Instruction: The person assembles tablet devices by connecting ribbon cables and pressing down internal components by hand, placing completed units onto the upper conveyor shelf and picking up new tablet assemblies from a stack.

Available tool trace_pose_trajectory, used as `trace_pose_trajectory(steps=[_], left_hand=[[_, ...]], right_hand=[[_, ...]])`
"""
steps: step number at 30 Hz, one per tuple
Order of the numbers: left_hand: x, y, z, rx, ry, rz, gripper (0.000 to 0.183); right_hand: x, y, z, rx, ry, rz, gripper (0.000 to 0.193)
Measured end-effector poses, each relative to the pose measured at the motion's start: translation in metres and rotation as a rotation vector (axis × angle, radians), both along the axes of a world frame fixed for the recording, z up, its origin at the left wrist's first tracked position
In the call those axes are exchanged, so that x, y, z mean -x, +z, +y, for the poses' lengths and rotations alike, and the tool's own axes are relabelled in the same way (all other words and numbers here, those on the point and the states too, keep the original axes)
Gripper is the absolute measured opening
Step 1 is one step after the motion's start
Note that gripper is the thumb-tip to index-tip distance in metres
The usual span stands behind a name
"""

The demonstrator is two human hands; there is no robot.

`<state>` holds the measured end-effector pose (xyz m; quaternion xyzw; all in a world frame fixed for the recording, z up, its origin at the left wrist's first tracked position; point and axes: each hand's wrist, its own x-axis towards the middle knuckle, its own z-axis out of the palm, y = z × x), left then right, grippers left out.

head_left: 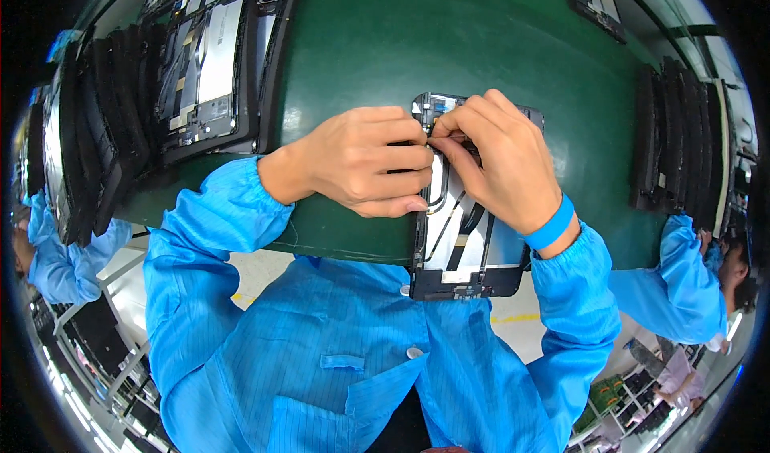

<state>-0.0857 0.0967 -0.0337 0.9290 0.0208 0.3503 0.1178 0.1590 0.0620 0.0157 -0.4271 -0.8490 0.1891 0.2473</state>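
Note:
An opened tablet (449, 244) lies in front of me, its innards showing: silver battery panels, dark flat cables and small circuit parts in a black frame. My left hand (365, 162) is closed at the tablet's upper left edge, its fingers curled over the rim and its thumb hidden beneath. Over the upper part, my right hand (505, 152) is closed in a pinch, thumb and forefinger meeting close to the left fingertips. What that pinch holds is too small to make out. A thin black cable (443, 188) runs down from near there. The tablet's lower end overhangs the table's near edge.
Opened tablets (212, 68) lie stacked on the green table (353, 44) at the left, beside a row of dark units (100, 132). Another row (682, 136) stands at the right, and one opened tablet (595, 2) lies far right. People in blue sleeves sit on both sides.

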Motion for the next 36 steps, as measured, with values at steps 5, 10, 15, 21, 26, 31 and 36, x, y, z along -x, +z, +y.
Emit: trace_pose_trajectory(steps=[5,10,15,21,26,31,36], left_hand=[[0.001,0.000,0.005,-0.012,0.002,0.006,0.029],[0.002,0.001,0.010,0.006,0.032,0.014,0.032],[0.004,-0.001,0.008,-0.003,0.051,-0.016,0.034],[0.003,-0.001,0.009,0.044,0.079,-0.025,0.037],[0.003,0.001,0.008,0.070,0.082,-0.025,0.037],[0.002,0.004,0.003,0.136,0.098,0.000,0.035],[0.002,0.005,-0.005,0.171,0.142,0.019,0.034]], right_hand=[[-0.001,-0.008,-0.001,0.067,-0.033,0.088,0.009],[-0.002,-0.009,0.001,0.125,-0.073,0.148,0.009],[-0.004,0.000,0.005,0.261,-0.092,0.158,0.009],[-0.007,0.005,0.009,0.315,-0.092,0.161,0.011],[-0.005,0.007,0.008,0.321,-0.100,0.142,0.011],[-0.006,0.008,0.006,0.319,-0.117,0.139,0.011],[-0.006,0.009,0.006,0.337,-0.135,0.157,0.009]])
